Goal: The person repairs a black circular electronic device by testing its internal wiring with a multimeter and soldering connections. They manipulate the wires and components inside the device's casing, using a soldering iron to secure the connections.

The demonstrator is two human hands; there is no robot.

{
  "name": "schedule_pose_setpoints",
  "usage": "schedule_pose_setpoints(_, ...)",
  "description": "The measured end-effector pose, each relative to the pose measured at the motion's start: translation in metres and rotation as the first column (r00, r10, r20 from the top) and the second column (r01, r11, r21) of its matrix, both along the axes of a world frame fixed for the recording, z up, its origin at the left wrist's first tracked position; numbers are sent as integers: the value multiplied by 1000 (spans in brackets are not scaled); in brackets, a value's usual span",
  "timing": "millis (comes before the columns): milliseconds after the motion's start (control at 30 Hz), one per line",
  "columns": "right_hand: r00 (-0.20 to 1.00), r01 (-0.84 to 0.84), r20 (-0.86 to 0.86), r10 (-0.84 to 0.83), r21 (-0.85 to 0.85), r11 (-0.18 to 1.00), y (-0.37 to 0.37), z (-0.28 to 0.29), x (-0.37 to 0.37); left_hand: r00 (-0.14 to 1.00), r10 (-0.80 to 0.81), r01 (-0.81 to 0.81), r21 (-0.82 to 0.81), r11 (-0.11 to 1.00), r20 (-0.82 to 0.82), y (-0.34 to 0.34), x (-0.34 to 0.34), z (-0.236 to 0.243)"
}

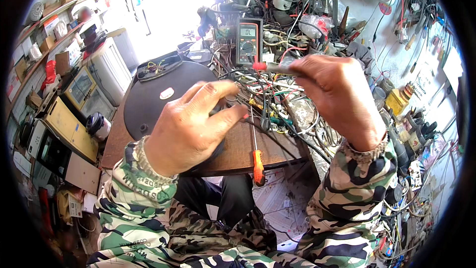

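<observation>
My right hand [337, 89] is raised over the right part of the bench, its fingers closed round a slim grey tool with a red end [260, 66]. The red end points left; the exact kind of tool is unclear. Over the round black appliance part [163, 92], my left hand [191, 124] hovers with thumb and forefinger apart. A small red spot shows by its thumb tip, too small to name. Between and below the hands lies a screwdriver [258, 166], its orange handle over the table's front edge. A multimeter [249, 42] stands upright behind.
The brown wooden table [238, 156] has a curved near edge. Tangled cables [277, 89] and parts heap up at its back and right. Tools hang on the right wall. Shelves [64, 12] and old appliances [74, 129] line the left side. A white kettle-like container [98, 125] stands there.
</observation>
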State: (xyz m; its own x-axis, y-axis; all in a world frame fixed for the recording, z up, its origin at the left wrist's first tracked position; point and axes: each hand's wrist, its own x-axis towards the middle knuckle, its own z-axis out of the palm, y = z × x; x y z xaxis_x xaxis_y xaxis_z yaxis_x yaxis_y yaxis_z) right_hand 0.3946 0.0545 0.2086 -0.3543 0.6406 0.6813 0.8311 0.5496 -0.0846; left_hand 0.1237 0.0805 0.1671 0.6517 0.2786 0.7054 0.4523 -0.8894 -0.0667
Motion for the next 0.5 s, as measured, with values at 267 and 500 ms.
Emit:
schedule_pose_setpoints(267,992,-126,8,126,156,980,10,-9,-31,995,-51,58,-76,995,83,17,31,-2)
schedule_pose_setpoints(500,975,29,-214,-64,-160,987,-20,2,-29,878,56,210,-489,847,474,62,54,17)
